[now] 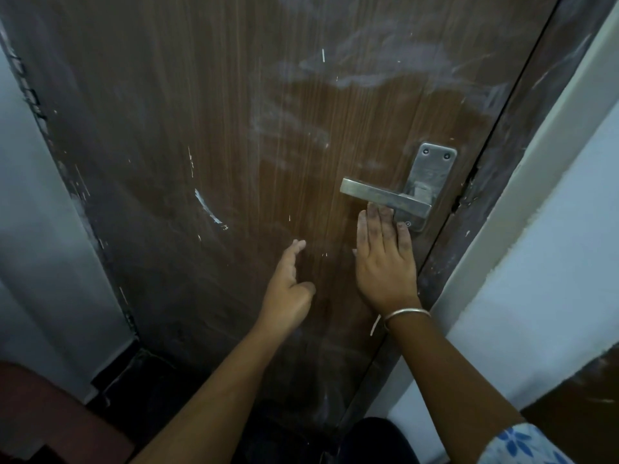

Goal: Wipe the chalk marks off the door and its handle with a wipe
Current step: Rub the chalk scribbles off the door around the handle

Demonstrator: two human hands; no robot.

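Note:
A brown wood-grain door [207, 135] fills the view, smeared with white chalk marks [338, 70] above the handle and a short bright streak [206, 207] at mid-left. The steel lever handle [382, 195] sits on its plate at the door's right side. My right hand [385, 259] lies flat on the door just under the lever, fingertips touching the lever's underside, nothing in it. My left hand [291, 289] hovers open beside it, fingers apart and empty. No wipe is visible.
The dark door frame [495, 182] and a white wall [552, 229] run down the right side. A pale wall [37, 229] borders the left. A reddish-brown object [50, 416] sits at the bottom left corner.

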